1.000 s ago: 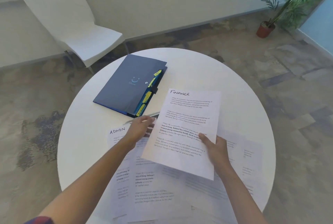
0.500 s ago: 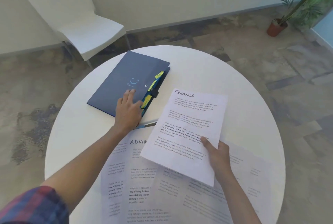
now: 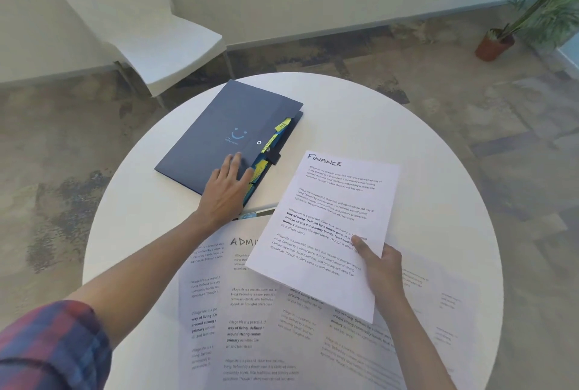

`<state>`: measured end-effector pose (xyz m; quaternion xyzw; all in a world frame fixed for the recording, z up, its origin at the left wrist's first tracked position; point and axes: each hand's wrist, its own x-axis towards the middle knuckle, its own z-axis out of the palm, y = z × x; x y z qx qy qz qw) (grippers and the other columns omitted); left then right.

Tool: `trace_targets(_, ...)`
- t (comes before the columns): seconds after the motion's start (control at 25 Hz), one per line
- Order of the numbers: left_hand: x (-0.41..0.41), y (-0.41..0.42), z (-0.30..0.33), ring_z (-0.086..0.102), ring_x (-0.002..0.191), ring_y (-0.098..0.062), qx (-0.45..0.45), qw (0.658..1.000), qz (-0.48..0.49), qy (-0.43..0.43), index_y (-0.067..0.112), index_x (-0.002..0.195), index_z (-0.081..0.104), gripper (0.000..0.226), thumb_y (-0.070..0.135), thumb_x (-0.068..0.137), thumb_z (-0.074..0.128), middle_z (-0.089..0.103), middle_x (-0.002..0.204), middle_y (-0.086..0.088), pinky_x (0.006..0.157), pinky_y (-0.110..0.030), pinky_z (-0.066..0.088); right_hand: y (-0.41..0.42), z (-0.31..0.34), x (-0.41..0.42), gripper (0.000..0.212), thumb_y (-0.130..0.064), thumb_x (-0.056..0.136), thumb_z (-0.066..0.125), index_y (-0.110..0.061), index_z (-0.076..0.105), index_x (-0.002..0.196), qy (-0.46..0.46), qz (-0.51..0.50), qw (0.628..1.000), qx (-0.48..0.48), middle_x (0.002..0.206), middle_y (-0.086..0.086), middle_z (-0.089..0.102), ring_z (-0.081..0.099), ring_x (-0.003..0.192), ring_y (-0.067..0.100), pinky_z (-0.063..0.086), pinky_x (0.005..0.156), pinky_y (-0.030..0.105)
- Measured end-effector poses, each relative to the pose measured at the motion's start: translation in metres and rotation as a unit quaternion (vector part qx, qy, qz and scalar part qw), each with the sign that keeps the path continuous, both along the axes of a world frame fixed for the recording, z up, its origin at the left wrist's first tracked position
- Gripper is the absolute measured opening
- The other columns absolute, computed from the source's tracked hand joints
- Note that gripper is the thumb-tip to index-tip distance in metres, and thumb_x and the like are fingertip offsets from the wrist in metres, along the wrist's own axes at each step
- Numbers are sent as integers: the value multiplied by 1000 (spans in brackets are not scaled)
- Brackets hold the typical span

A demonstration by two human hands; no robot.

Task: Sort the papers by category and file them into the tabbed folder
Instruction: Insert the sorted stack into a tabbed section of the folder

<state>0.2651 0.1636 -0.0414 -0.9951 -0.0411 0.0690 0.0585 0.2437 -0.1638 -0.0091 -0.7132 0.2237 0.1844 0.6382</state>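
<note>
On a round white table a dark blue folder lies closed on the far left part of the top, its long axis running from near left to far right, with the yellow tabs sticking out along its right edge. The left hand rests flat on the folder's near corner, fingers straight and spread, the fingertips close to the tabs. The right hand pinches a sheet headed FINANCE at its lower right edge, thumb on top and the other fingers underneath. The sheet is held above the table just to the right of the folder; its long axis tilts a little to the right, the heading at the far end and the bottom edge toward the person. Under it, more printed papers lie spread and overlapping across the near part of the table, one of them headed ADMIN. A white chair stands beyond the table, and a potted plant sits on the floor at the far right.
</note>
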Motion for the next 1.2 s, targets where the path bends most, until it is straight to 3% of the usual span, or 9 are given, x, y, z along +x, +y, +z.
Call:
trace_targets(0.16,-3,3,8,21,146,-39,-27,999,-19,10,25,153,20,62,31,99,50,13,160,-21,112,-45,32,-1,4,-2,3,-21,89,72,-19,74,91,-1,0,1000,-1,93,0,78,74,90,24,58,87,45)
trace_targets(0.24,-7,7,15,26,145,-40,-52,998,-12,15,30,154,18,64,29,99,50,10,161,-20,109,-44,38,-2,6,-3,2,-21,89,72,-19,73,91,-1,-1,1000,-1,94,0,77,73,90,24,58,85,42)
trace_targets(0.32,-11,11,25,43,133,-39,-64,997,-15,34,30,151,28,63,19,96,56,11,161,-18,87,-36,53,-3,9,-4,1,-20,89,72,-20,72,90,-3,-1,1000,3,94,-1,77,73,89,22,58,82,38)
trace_targets(0.4,-12,14,33,55,121,-33,-56,996,-20,65,22,139,47,46,13,94,55,15,161,-14,70,-29,52,-4,9,-4,1,-21,89,72,-20,72,88,-4,0,1000,-1,94,0,77,73,87,21,57,78,35)
trace_targets(0.56,-9,22,39,59,109,-24,-39,995,-14,91,12,123,59,29,14,96,48,25,157,-10,64,-26,46,-5,11,-3,2,-21,90,72,-21,72,91,-7,5,1000,-4,95,-3,77,73,91,20,57,85,38)
trace_targets(0.64,-7,24,36,57,115,-23,-38,996,-29,76,12,127,58,32,20,99,43,27,156,-9,67,-27,47,-4,12,-3,2,-20,90,72,-22,72,90,-8,7,1000,-4,94,-4,77,73,90,19,57,81,36)
trace_targets(0.84,-10,27,27,34,142,-20,-58,996,-28,57,15,144,44,49,33,99,48,23,161,-5,91,-32,52,-1,12,-5,1,-20,90,72,-20,72,89,-5,2,1000,1,95,-1,77,72,87,20,56,76,33)
trace_targets(1.12,-14,27,12,23,146,-20,-68,996,-9,50,16,153,27,64,31,96,52,15,163,-2,91,-30,52,4,13,-10,3,-19,90,71,-21,71,91,-1,9,1000,6,96,-2,76,72,91,20,57,83,38)
trace_targets(1.2,-16,28,7,23,147,-22,-47,998,-14,45,15,153,26,67,31,94,52,17,163,-4,100,-32,48,4,12,-11,2,-19,90,71,-20,72,92,1,11,1000,4,96,-2,76,72,90,20,57,82,38)
